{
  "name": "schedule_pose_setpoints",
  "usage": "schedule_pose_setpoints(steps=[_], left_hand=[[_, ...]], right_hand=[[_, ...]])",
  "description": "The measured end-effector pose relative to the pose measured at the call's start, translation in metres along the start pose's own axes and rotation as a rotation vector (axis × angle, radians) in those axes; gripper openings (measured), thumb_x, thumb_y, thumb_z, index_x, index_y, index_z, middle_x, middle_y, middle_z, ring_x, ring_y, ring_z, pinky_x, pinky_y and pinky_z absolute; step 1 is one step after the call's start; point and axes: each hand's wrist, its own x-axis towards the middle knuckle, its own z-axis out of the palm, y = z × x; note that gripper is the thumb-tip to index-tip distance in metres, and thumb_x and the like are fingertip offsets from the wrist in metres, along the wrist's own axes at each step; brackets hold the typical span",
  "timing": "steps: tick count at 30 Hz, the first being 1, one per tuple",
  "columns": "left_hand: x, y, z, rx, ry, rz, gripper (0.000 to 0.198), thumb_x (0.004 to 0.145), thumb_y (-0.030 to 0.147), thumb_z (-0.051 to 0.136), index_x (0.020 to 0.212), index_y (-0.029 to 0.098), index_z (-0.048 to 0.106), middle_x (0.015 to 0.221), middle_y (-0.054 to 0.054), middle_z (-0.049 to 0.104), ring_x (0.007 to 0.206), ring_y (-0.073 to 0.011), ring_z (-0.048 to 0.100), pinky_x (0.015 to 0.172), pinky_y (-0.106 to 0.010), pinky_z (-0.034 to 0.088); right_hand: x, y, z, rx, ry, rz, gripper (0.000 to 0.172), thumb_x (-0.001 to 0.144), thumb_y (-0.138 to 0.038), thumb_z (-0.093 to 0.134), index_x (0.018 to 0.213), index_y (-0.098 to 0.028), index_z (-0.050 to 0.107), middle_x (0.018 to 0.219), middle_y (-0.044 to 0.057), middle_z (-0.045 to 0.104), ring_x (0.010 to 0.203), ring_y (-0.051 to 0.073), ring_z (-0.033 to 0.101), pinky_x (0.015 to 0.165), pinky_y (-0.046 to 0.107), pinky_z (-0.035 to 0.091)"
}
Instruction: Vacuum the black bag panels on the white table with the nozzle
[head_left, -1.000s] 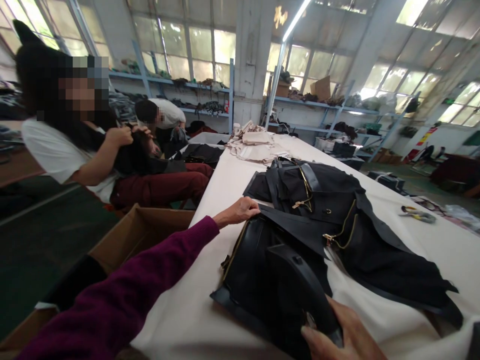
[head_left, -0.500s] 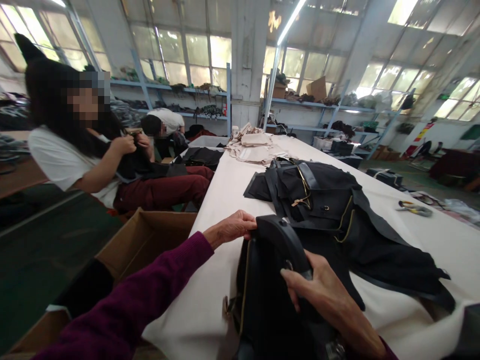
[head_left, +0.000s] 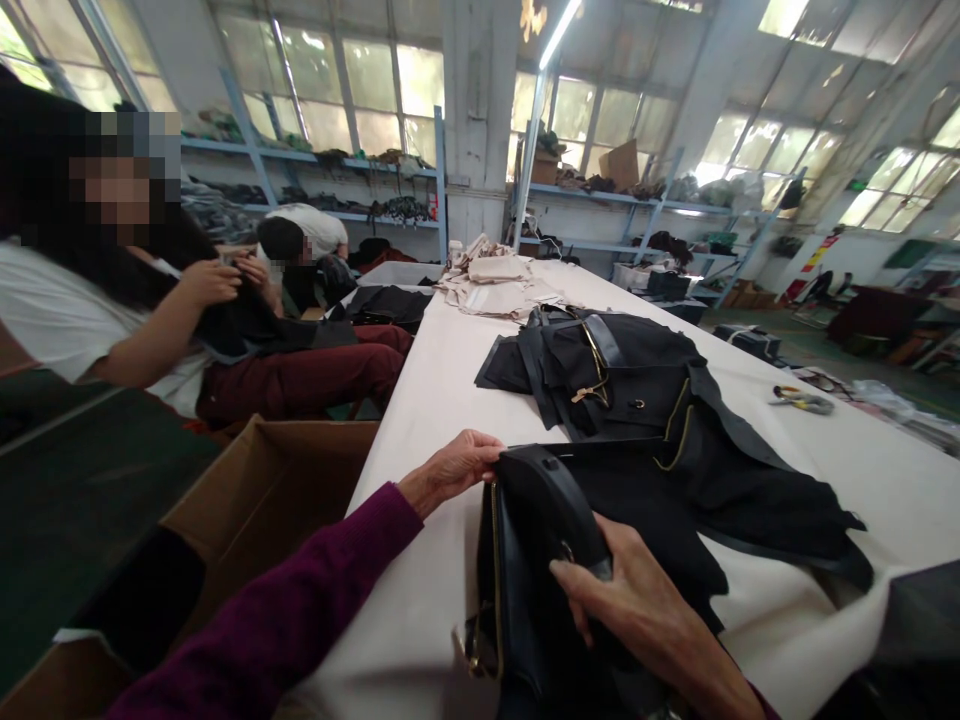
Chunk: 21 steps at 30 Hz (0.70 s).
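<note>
A black bag piece [head_left: 525, 590] with a gold zipper along its left side and metal hardware lies at the near edge of the table. My left hand [head_left: 459, 470] pinches its upper left corner between thumb and fingers. Across the piece curves a wide black strap [head_left: 574, 500] with a metal fitting. My right hand [head_left: 630, 580] is closed around this strap, thumb on top; some of its fingers are hidden beneath. Just beyond, a pile of black fabric bag parts [head_left: 637, 370] with gold zippers rests on the table.
Beige fabric pieces [head_left: 495, 280] are heaped at the far end of the white table [head_left: 420, 400]. Yellow-handled cutters [head_left: 802, 400] lie to the right. An open cardboard box [head_left: 255, 480] stands at the left. A seated co-worker [head_left: 150, 290] handles black fabric; another person bends over behind.
My view has shifted slightly to the right. Both hands keep their hold, and the strap and bag piece sit a little lower and flatter.
</note>
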Motion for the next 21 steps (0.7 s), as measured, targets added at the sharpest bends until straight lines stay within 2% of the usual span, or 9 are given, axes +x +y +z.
schedule_pose_setpoints(steps=[3,6,10,16,18,21], left_hand=[[-0.006,-0.005,0.003,0.002,0.010,-0.013,0.038,0.057,0.040,0.079,0.057,0.009,0.057,0.053,0.003,0.045,0.047,-0.0039,0.035,0.044,-0.020,0.023],[-0.008,-0.011,0.000,0.040,0.046,-0.016,0.036,0.061,0.039,0.076,0.056,0.009,0.056,0.053,0.003,0.045,0.048,-0.0044,0.035,0.045,-0.020,0.024],[-0.007,-0.022,-0.009,0.108,0.090,-0.032,0.035,0.063,0.039,0.074,0.056,0.010,0.055,0.053,0.003,0.046,0.048,-0.0051,0.036,0.046,-0.020,0.024],[-0.007,-0.035,-0.014,0.251,0.167,-0.021,0.033,0.066,0.041,0.069,0.057,0.011,0.058,0.049,0.003,0.048,0.046,-0.0064,0.037,0.046,-0.021,0.024],[-0.008,-0.036,-0.013,0.327,0.245,0.000,0.031,0.066,0.039,0.068,0.057,0.011,0.059,0.048,0.003,0.049,0.045,-0.0070,0.038,0.046,-0.021,0.025],[-0.012,-0.036,-0.013,0.403,0.453,0.027,0.024,0.066,0.036,0.067,0.065,0.013,0.061,0.055,0.002,0.056,0.051,-0.0101,0.047,0.049,-0.021,0.033]], right_hand=[[0.014,-0.001,-0.001,0.044,0.029,-0.050,0.013,0.081,-0.028,0.052,0.077,-0.017,0.047,0.053,-0.003,0.055,0.044,0.010,0.052,0.044,0.020,0.042],[0.014,-0.001,-0.007,0.077,0.032,-0.064,0.014,0.081,-0.028,0.053,0.076,-0.016,0.047,0.053,-0.003,0.056,0.043,0.010,0.052,0.043,0.020,0.041],[-0.017,0.006,-0.013,0.081,0.007,-0.026,0.012,0.081,-0.027,0.054,0.081,-0.016,0.049,0.054,-0.004,0.056,0.045,0.010,0.053,0.044,0.019,0.041],[-0.071,0.031,-0.030,-0.027,0.095,0.173,0.014,0.082,-0.031,0.050,0.083,-0.017,0.049,0.050,-0.006,0.052,0.047,0.010,0.052,0.048,0.019,0.042],[-0.081,0.040,-0.039,-0.092,0.143,0.224,0.021,0.082,-0.038,0.049,0.078,-0.017,0.048,0.051,-0.005,0.052,0.049,0.011,0.052,0.052,0.021,0.043],[-0.089,0.052,-0.050,-0.191,0.220,0.256,0.033,0.080,-0.050,0.048,0.071,-0.018,0.049,0.056,-0.001,0.055,0.055,0.013,0.054,0.055,0.021,0.043]])
